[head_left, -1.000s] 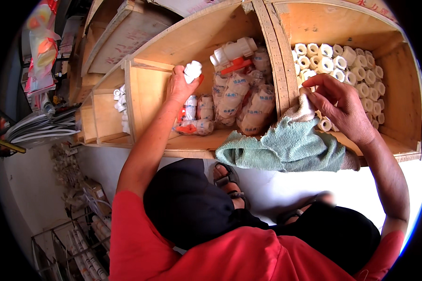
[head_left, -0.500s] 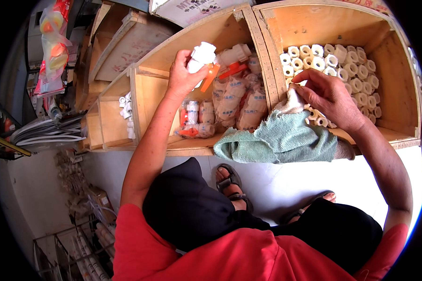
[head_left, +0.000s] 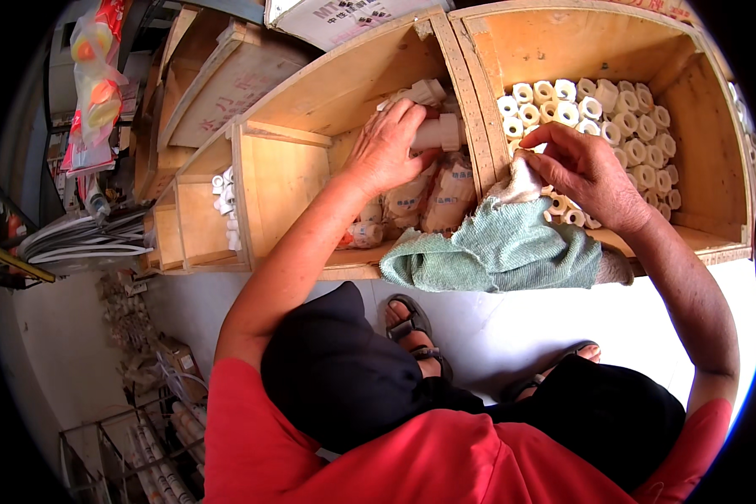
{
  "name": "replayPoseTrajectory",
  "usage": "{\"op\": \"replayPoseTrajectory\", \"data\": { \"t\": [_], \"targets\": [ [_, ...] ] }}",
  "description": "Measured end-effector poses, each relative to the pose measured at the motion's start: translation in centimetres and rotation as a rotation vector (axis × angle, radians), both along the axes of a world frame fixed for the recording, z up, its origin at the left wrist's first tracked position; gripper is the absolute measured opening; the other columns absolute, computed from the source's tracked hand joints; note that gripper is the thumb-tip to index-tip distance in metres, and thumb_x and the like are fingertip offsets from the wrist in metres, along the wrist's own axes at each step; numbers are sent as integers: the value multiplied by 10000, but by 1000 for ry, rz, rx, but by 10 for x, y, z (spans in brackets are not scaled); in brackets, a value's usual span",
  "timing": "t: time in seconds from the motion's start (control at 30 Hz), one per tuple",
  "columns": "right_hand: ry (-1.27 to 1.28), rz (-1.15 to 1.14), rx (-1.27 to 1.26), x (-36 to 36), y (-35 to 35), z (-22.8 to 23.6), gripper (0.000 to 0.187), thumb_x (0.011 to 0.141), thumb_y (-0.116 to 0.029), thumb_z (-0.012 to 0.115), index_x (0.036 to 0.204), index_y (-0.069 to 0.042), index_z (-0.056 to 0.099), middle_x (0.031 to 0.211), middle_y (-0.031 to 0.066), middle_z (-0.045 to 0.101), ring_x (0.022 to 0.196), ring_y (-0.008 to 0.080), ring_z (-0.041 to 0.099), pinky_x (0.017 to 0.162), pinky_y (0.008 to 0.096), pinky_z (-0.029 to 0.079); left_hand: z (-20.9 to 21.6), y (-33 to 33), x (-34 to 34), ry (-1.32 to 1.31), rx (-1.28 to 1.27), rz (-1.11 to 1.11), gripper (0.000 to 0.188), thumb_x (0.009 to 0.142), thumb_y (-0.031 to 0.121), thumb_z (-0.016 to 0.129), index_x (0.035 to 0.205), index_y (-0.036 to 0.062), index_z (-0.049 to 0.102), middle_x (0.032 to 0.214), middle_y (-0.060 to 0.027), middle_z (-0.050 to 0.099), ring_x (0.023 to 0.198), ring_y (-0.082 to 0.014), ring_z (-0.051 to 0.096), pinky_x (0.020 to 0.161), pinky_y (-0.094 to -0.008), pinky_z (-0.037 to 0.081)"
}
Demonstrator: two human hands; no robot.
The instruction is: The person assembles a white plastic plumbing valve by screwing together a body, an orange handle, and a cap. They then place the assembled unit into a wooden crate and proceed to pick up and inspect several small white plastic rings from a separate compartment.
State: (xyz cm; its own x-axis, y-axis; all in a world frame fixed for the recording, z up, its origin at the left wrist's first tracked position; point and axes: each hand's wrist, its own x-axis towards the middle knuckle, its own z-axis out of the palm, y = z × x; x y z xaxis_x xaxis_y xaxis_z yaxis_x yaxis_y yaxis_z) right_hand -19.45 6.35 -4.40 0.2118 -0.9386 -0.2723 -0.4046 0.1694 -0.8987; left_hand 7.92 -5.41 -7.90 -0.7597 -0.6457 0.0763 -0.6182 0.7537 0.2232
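Note:
My left hand [head_left: 388,149] is down in the left wooden bin, its fingers curved around a white plastic valve [head_left: 439,133] whose threaded end sticks out to the right. Just behind it lies another white valve [head_left: 427,91]. Plastic-wrapped valves [head_left: 451,197] fill the bin's lower right, partly hidden by my hand. Over the divider's near end my right hand [head_left: 586,175] pinches the pale upper end of a ragged green cloth [head_left: 504,248], which drapes over the front edge. White hexagonal fittings [head_left: 638,151] lie packed in the right bin, partly behind that hand.
A wooden divider [head_left: 469,101] separates the two bins. Smaller compartments with white fittings [head_left: 225,197] continue to the left. Boxes [head_left: 344,21] stand behind. Bundled pale tubing [head_left: 92,239] and hanging packets [head_left: 101,92] are at far left; pipes [head_left: 155,462] lie in a rack lower left.
My left hand has lowered the white valve with the orange handle from above the bin, moving right and down among the others. My right hand and the cloth have stayed nearly still.

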Motion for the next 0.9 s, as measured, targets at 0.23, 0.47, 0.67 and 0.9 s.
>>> {"op": "replayPoseTrajectory", "data": {
  "t": [0.23,0.47,0.67,0.9],
  "targets": [
    [-37,-37,-52,1,3,-5,203,961,-178,576,1084,-18,597,784,35,626,714,73,573,677,251,489,1,-3,6,-80,75,-50,386,680,62,706,1033,41,552,1024,-117,516,1043,-332,505,884,-435,438],
    [-41,-48,-88,1,2,-11,200,951,-193,593,1072,-35,609,749,37,627,685,68,567,645,249,481,1,10,-2,-181,-132,-73,393,692,64,719,1057,16,579,1013,-135,523,1047,-340,506,892,-427,425],
    [-43,-63,-72,1,2,-11,189,959,-180,582,1073,-31,608,761,34,625,701,66,564,656,244,480,8,-18,8,158,265,135,449,857,320,677,1200,47,581,1170,-115,572,1042,-234,583,887,-372,489],
    [-74,-13,-2,1,1,-5,205,978,-133,545,1133,1,560,795,14,596,748,64,547,709,232,477,-46,-71,113,312,410,601,264,857,207,693,1057,40,650,911,-59,672,843,-131,616,772,-266,502]
  ]
}}
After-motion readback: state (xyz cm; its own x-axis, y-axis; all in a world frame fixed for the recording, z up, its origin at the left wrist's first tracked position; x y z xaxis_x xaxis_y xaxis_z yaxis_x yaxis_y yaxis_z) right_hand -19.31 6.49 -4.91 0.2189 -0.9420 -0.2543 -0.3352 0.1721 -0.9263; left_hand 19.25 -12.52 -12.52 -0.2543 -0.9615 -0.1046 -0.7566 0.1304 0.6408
